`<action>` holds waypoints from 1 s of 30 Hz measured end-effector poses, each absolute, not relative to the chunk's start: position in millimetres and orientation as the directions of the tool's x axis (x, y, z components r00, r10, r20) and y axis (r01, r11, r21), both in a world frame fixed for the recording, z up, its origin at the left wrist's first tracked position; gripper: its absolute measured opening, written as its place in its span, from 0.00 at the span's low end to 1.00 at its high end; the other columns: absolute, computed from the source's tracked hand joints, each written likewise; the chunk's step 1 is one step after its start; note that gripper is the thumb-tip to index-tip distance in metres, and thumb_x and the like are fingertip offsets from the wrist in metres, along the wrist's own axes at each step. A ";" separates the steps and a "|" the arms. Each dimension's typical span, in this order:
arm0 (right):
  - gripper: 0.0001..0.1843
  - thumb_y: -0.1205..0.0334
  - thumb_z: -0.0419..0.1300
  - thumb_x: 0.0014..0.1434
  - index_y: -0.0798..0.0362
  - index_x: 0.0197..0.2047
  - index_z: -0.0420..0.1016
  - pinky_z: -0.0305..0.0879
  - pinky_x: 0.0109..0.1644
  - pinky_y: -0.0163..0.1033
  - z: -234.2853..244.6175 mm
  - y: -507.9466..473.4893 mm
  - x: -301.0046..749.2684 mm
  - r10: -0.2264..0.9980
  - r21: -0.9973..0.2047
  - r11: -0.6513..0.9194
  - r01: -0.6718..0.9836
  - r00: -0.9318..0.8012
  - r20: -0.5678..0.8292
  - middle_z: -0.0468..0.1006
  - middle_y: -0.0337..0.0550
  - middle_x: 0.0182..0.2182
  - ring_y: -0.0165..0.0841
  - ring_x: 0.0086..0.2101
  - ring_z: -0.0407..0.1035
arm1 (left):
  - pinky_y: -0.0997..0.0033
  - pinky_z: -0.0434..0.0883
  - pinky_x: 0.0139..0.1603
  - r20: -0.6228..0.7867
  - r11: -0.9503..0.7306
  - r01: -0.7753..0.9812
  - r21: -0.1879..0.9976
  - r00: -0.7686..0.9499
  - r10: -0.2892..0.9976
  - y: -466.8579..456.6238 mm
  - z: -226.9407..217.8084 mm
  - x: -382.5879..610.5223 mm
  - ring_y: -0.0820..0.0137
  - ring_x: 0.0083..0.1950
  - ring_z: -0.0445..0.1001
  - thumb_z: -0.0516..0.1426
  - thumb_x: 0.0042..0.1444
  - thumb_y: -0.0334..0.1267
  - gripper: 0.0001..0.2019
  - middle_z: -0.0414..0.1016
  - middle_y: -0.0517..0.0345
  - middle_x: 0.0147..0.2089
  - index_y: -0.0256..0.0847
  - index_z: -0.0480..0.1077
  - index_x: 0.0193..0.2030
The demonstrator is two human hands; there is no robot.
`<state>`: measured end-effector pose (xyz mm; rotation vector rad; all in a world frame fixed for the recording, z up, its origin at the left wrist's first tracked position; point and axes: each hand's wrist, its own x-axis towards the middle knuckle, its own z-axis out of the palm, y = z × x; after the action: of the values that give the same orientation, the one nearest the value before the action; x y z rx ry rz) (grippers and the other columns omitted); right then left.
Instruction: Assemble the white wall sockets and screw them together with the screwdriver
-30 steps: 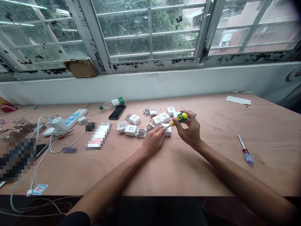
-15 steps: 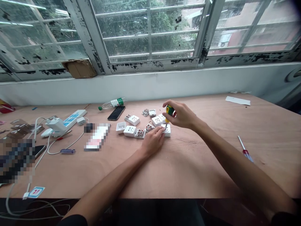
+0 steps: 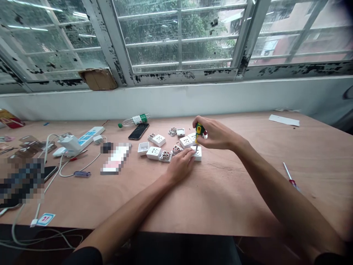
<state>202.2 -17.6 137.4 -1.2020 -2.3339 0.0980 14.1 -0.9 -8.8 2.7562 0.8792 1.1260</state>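
A screwdriver with a yellow and green handle (image 3: 199, 129) stands nearly upright in my right hand (image 3: 217, 134), its fingers wrapped round the handle. Its shaft runs down to the face of a white wall socket (image 3: 197, 154) lying on the table. My left hand (image 3: 180, 164) rests on the table with its fingertips on the left side of that socket, steadying it. Just beyond my left fingers lie socket inner parts with reddish pieces (image 3: 177, 149) and a similar part (image 3: 165, 156). More white sockets, one of them (image 3: 186, 141) right behind, sit close by.
An open white housing (image 3: 143, 148), a phone (image 3: 138, 131) and a plastic bottle (image 3: 134, 120) lie left of the sockets. Farther left are a power strip (image 3: 91, 136) and cables. A second screwdriver (image 3: 291, 177) lies beyond my right forearm.
The view has shifted slightly, so the scene sits a little farther right. My right wrist and fingers have turned slightly round the screwdriver handle. My left hand keeps its place at the socket.
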 end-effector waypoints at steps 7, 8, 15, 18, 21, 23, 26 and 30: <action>0.12 0.62 0.55 0.56 0.50 0.45 0.63 0.50 0.31 0.40 142.0 -22.8 200.6 0.789 -0.211 0.573 0.792 -0.462 0.406 0.73 0.41 0.32 0.32 0.27 0.61 | 0.59 0.76 0.56 0.633 -0.839 0.483 0.249 0.575 0.519 -0.3 -8.1 13.4 0.63 0.56 0.75 0.51 0.66 0.32 0.10 0.74 0.49 0.56 0.40 0.68 0.52; 0.12 0.61 0.55 0.57 0.50 0.45 0.64 0.50 0.31 0.40 142.4 -23.3 200.3 0.797 -0.204 0.558 0.804 -0.451 0.402 0.73 0.42 0.32 0.33 0.27 0.61 | 0.58 0.76 0.56 0.633 -0.840 0.482 0.249 0.576 0.518 -0.3 -8.2 13.3 0.63 0.56 0.75 0.51 0.66 0.32 0.10 0.74 0.49 0.56 0.41 0.68 0.52; 0.12 0.63 0.56 0.53 0.50 0.43 0.66 0.53 0.33 0.39 143.0 -24.3 200.7 0.778 -0.172 0.578 0.798 -0.475 0.411 0.76 0.44 0.36 0.35 0.31 0.65 | 0.58 0.77 0.54 0.634 -0.843 0.485 0.232 0.582 0.509 -0.9 -9.0 13.7 0.62 0.55 0.76 0.51 0.66 0.33 0.10 0.75 0.49 0.54 0.40 0.68 0.52; 0.13 0.64 0.55 0.52 0.50 0.43 0.66 0.54 0.33 0.39 142.1 -23.5 200.7 0.776 -0.171 0.580 0.796 -0.477 0.412 0.77 0.44 0.37 0.35 0.33 0.67 | 0.58 0.77 0.54 0.637 -0.841 0.490 0.229 0.578 0.510 -1.1 -9.3 13.7 0.63 0.56 0.76 0.51 0.66 0.32 0.11 0.76 0.49 0.54 0.40 0.68 0.52; 0.12 0.62 0.55 0.55 0.51 0.44 0.66 0.53 0.32 0.39 141.0 -22.8 200.2 0.780 -0.150 0.563 0.813 -0.462 0.422 0.76 0.44 0.35 0.35 0.30 0.66 | 0.59 0.77 0.55 0.636 -0.842 0.488 0.229 0.580 0.509 -1.0 -9.6 13.7 0.63 0.56 0.76 0.52 0.66 0.32 0.10 0.75 0.49 0.54 0.39 0.69 0.52; 0.12 0.61 0.54 0.57 0.51 0.45 0.67 0.53 0.31 0.39 140.8 -22.9 199.9 0.785 -0.140 0.550 0.823 -0.452 0.424 0.76 0.44 0.33 0.35 0.29 0.65 | 0.60 0.77 0.55 0.638 -0.843 0.488 0.226 0.580 0.507 -0.9 -9.6 13.8 0.64 0.55 0.76 0.52 0.66 0.32 0.10 0.75 0.49 0.54 0.39 0.70 0.51; 0.13 0.60 0.55 0.57 0.52 0.46 0.67 0.54 0.32 0.39 141.4 -24.0 199.6 0.775 -0.138 0.574 0.807 -0.481 0.410 0.77 0.46 0.36 0.36 0.31 0.66 | 0.60 0.77 0.54 0.638 -0.844 0.488 0.223 0.581 0.505 -0.7 -9.3 14.0 0.64 0.54 0.76 0.52 0.66 0.32 0.09 0.75 0.49 0.54 0.39 0.70 0.50; 0.16 0.63 0.55 0.54 0.52 0.48 0.67 0.56 0.34 0.39 142.2 -24.9 198.6 0.764 -0.153 0.597 0.788 -0.499 0.410 0.77 0.47 0.41 0.36 0.34 0.67 | 0.58 0.76 0.55 0.639 -0.839 0.490 0.237 0.571 0.515 -0.5 -8.7 14.2 0.64 0.54 0.76 0.53 0.66 0.33 0.09 0.75 0.49 0.55 0.39 0.70 0.50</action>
<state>198.6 -24.9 142.2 -1.2377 -2.3900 -0.0749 14.2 -0.5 -8.7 2.7550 0.8815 1.1376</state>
